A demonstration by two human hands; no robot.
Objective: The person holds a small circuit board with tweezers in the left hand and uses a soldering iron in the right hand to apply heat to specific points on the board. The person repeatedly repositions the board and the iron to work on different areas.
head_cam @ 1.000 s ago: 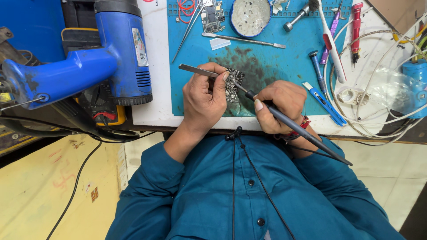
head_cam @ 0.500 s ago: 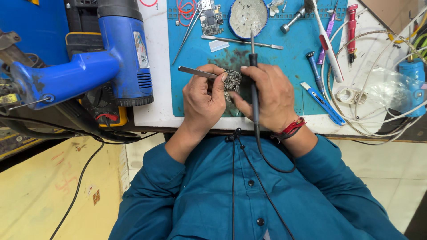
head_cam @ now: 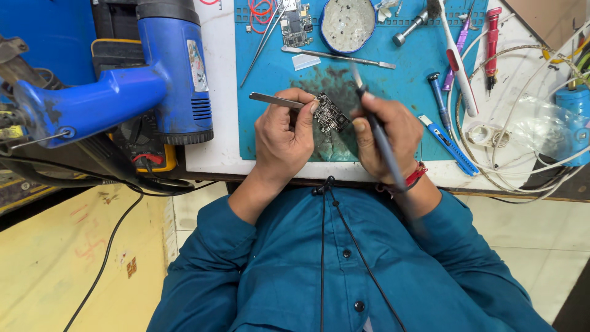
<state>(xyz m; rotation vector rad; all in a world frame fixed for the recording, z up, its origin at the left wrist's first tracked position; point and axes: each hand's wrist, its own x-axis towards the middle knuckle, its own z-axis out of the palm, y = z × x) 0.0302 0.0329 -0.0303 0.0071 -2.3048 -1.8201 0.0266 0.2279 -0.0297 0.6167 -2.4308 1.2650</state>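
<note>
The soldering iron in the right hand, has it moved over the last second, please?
Yes. The soldering iron has swung from slanting toward the bench edge to pointing its tip at the round tin; the right hand grips it beside the small circuit board.

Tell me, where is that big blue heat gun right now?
In the head view, the big blue heat gun lies at the left of the bench, just off the left edge of the blue work mat, beyond the left hand that holds metal tweezers.

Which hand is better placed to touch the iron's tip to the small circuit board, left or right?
Right, most likely. The right hand already grips the soldering iron, which looks blurred, beside the small circuit board. The left hand is occupied holding tweezers at the board's edge.
</note>
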